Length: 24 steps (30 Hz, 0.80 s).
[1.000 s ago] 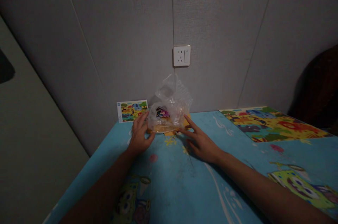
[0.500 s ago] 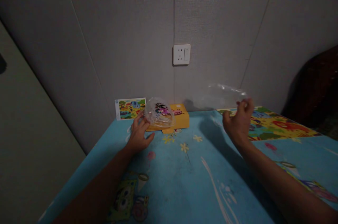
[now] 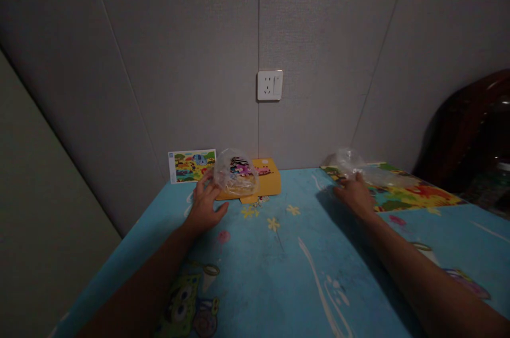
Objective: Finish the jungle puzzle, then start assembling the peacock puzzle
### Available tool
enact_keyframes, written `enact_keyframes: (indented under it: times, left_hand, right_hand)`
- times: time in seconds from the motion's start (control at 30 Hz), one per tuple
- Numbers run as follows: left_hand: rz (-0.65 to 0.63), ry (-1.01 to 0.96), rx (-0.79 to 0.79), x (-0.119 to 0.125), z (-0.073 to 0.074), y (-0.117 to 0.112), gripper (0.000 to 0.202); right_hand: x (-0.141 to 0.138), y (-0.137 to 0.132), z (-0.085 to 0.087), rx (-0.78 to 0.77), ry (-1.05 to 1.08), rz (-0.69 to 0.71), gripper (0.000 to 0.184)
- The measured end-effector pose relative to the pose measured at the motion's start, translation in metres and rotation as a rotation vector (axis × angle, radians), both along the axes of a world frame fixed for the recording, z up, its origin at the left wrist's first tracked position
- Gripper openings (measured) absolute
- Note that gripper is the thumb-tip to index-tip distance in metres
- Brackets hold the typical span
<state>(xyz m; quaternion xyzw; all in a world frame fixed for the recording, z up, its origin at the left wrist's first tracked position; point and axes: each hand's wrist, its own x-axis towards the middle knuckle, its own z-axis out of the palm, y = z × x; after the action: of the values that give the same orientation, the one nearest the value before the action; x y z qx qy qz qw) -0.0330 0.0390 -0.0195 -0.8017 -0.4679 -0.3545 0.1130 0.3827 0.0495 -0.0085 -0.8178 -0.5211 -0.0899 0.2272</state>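
My left hand (image 3: 205, 203) rests on the blue cartoon tablecloth (image 3: 279, 263), its fingers apart and touching a clear plastic bag of colourful pieces (image 3: 236, 172). That bag sits on a flat yellow box (image 3: 269, 181) near the wall. My right hand (image 3: 354, 194) is lowered at the edge of a colourful puzzle picture (image 3: 402, 189), fingers closed on an empty clear plastic bag (image 3: 348, 160) that lies across it.
A small colourful picture card (image 3: 191, 164) leans against the grey wall at the back left. A white wall socket (image 3: 270, 85) is above the table. A dark wooden piece of furniture (image 3: 466, 136) stands at the right.
My right hand pulled the outer clear bag off the bag of pieces, carried it right, and has lowered it onto the puzzle picture. My left hand stayed by the bag of pieces.
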Motion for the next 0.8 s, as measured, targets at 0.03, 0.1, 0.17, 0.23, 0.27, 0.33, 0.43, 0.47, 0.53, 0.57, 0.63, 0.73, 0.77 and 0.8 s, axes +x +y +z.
enact_keyframes:
  times: [0.03, 0.1, 0.17, 0.23, 0.27, 0.33, 0.43, 0.47, 0.53, 0.57, 0.63, 0.73, 0.77, 0.8]
  left_hand:
    - [0.002, -0.008, 0.004, 0.0, 0.0, 0.001, 0.056]
    - [0.011, -0.04, 0.031, 0.0, 0.0, 0.002, 0.061]
    - [0.026, -0.08, 0.09, 0.002, 0.003, 0.001, 0.065]
    - [0.034, -0.105, 0.179, 0.004, 0.008, -0.002, 0.069]
    - [0.036, -0.106, 0.226, 0.005, 0.012, -0.005, 0.072]
    - [0.038, -0.09, 0.313, 0.009, 0.018, -0.011, 0.076]
    - [0.01, -0.031, 0.409, 0.018, 0.027, -0.022, 0.082]
    - [-0.008, -0.009, 0.433, 0.022, 0.029, -0.025, 0.083]
    - [-0.054, 0.028, 0.469, 0.03, 0.032, -0.034, 0.082]
    - [-0.077, 0.034, 0.484, 0.035, 0.033, -0.038, 0.081]
    - [-0.124, 0.024, 0.494, 0.043, 0.036, -0.047, 0.08]
    - [-0.178, -0.041, 0.469, 0.051, 0.036, -0.059, 0.083]
    - [-0.182, -0.068, 0.447, 0.053, 0.035, -0.061, 0.083]
    - [-0.178, -0.096, 0.411, 0.054, 0.032, -0.061, 0.083]
  right_hand:
    - [-0.003, -0.001, 0.001, 0.011, 0.026, -0.007, 0.038]
    - [-0.009, -0.004, 0.005, 0.031, 0.06, 0.005, 0.036]
    - [-0.016, -0.006, 0.008, 0.098, 0.047, 0.071, 0.034]
    - [-0.025, -0.007, 0.011, 0.174, 0.038, 0.171, 0.032]
    - [-0.03, -0.008, 0.012, 0.202, 0.043, 0.228, 0.031]
    - [-0.043, -0.011, 0.013, 0.231, 0.065, 0.364, 0.032]
    - [-0.07, -0.024, 0.014, 0.246, 0.136, 0.604, 0.036]
    - [-0.08, -0.03, 0.013, 0.235, 0.168, 0.705, 0.039]
    - [-0.101, -0.044, 0.011, 0.197, 0.225, 0.891, 0.05]
    - [-0.11, -0.051, 0.009, 0.168, 0.264, 0.958, 0.057]
    - [-0.125, -0.062, 0.006, 0.116, 0.348, 1.035, 0.071]
    - [-0.135, -0.068, 0.005, 0.133, 0.447, 1.048, 0.074]
    - [-0.135, -0.068, 0.006, 0.156, 0.476, 1.052, 0.073]
    - [-0.135, -0.068, 0.007, 0.177, 0.508, 1.065, 0.073]
